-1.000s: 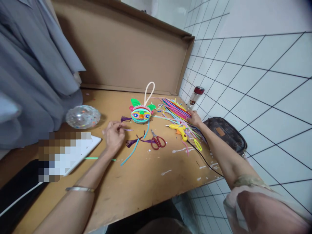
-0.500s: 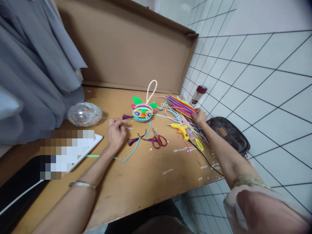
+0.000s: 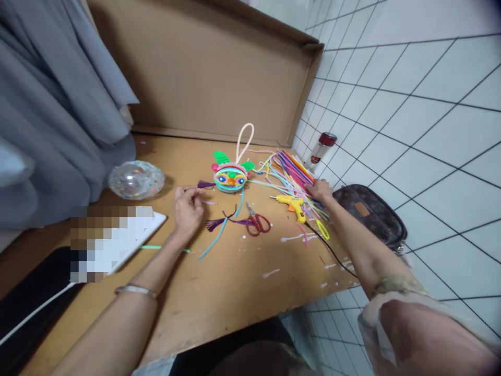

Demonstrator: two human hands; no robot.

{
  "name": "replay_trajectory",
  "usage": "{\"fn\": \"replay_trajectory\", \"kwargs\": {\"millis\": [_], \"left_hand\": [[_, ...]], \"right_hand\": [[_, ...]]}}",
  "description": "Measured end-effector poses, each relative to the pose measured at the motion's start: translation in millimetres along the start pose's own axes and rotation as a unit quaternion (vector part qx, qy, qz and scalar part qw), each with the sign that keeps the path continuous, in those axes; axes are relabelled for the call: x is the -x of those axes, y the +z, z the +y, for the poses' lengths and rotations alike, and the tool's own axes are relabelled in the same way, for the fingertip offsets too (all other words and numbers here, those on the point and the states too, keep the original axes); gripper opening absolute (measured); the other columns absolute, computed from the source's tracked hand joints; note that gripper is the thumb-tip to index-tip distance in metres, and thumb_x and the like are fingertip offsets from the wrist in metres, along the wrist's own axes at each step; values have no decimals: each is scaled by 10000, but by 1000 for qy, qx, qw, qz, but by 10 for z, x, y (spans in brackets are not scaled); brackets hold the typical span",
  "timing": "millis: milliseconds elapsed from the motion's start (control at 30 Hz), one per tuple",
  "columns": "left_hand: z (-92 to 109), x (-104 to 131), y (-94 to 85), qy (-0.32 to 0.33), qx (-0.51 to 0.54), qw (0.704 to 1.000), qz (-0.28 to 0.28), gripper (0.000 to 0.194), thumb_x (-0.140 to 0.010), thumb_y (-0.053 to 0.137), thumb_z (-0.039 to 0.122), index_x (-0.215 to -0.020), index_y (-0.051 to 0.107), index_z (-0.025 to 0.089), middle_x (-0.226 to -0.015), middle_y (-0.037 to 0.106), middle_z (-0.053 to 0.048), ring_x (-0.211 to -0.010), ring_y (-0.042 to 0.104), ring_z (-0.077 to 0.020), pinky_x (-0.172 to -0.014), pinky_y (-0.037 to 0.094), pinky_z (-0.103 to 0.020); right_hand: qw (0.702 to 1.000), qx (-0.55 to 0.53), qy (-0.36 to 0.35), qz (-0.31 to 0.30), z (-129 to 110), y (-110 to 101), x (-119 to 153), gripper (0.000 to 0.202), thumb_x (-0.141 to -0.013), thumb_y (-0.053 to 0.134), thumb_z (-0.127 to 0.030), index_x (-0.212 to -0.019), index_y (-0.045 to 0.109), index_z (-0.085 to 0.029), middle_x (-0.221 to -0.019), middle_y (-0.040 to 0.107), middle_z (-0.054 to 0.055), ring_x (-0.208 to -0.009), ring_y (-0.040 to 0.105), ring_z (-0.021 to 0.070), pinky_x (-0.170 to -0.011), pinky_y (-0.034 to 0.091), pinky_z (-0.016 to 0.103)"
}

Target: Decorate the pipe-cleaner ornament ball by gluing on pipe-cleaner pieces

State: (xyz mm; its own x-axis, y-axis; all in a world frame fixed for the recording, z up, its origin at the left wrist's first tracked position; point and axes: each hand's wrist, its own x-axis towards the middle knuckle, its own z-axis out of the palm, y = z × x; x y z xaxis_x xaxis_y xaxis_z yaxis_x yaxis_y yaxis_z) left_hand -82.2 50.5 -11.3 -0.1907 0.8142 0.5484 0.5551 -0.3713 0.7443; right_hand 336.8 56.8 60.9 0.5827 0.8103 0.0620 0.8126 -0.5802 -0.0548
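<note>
On the right, my right hand closes around the near end of a bundle of coloured pipe cleaners, resting on a loose pile of more. My left hand hovers over the table left of centre, fingers curled; a thin lilac strip shows by its fingertips, and what the fingers hold is hidden. Between the hands sits a colourful lion-like head ornament with green ears and a white loop. In front of it lie a purple tassel, a blue strip and red-handled scissors.
A yellow glue gun lies below the pile, its black cord running off the front right edge. A clear speckled ball and a white slab-shaped device are on the left. A bottle and a brown bag stand along the tiled wall.
My right hand has lowered the pipe cleaner bundle onto the pile, its fan of strands now narrower. The left hand has barely moved. The view has shifted slightly.
</note>
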Motion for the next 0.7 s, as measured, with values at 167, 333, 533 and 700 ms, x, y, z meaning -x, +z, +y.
{"fn": "replay_trajectory", "kwargs": {"millis": [167,333,533,700], "left_hand": [[-8,-2,12,-4,4,1000,3,222,-787,487,131,-875,675,211,-933,604,-103,-1003,604,-289,-967,519,-469],[-11,12,-21,-19,-1,1000,-14,217,-811,480,162,-927,659,200,-948,624,-101,-986,617,-283,-991,502,-472],[4,20,-43,-37,-2,999,-35,171,-853,498,257,-934,637,198,-931,624,-80,-903,621,-245,-937,527,-423],[0,14,-39,-30,-2,999,-39,172,-838,507,262,-911,645,191,-931,633,-87,-858,617,-235,-882,541,-397]], "right_hand": [[992,-47,-32,112,-13,-198,76,477,-969,535,-460,-1325,665,-171,-1403,595,199,-1297,550,339,-1052,441,476],[974,-29,-212,75,-332,-335,240,275,-923,566,-248,-1080,787,-200,-1213,749,106,-1175,647,297,-1000,462,405],[966,53,-251,-14,-892,-205,345,226,-871,659,-304,-1038,787,-222,-1097,803,72,-1061,715,228,-884,483,278],[971,118,-204,-43,-983,-2,200,239,-875,655,-266,-1077,765,-204,-1175,784,105,-1139,709,237,-955,491,309]]}}
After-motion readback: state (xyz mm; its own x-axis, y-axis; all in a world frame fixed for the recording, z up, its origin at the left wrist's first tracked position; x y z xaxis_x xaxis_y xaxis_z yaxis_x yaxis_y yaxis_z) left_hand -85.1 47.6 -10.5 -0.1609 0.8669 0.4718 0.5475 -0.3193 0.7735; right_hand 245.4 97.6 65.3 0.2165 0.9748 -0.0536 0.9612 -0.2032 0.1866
